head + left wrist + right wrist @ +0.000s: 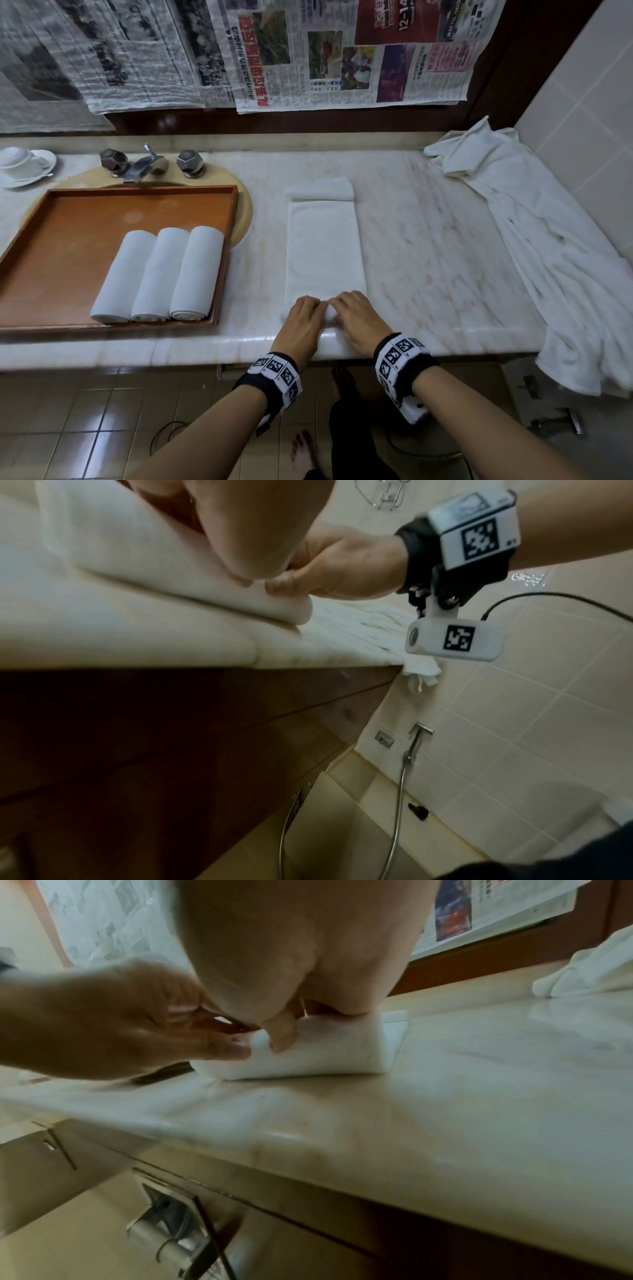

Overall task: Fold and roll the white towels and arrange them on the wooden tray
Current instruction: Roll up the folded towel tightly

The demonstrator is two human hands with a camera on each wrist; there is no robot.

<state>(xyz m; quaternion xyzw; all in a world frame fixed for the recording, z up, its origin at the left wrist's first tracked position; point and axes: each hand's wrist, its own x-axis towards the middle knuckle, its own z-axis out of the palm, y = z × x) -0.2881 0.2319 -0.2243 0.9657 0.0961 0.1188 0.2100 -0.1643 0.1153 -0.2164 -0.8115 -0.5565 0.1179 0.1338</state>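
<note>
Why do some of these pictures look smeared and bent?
Head view: dim but sharp, with wide-angle bending of the counter edge. Right wrist view: left hand blurred, towel clearer. Left wrist view: soft close up, wall tiles sharper.

Both bare forearms wore black wristbands [274,377] covered with white blocks printed in black square codes; a white camera box [455,639] with a black cable hung beneath the right wrist.

Soft matt cloth towels [324,246] lie on a glossy veined marble counter [445,240] (polished wooden tray [68,240], shiny metal taps [147,164], crinkled newspaper [342,51]).
</note>
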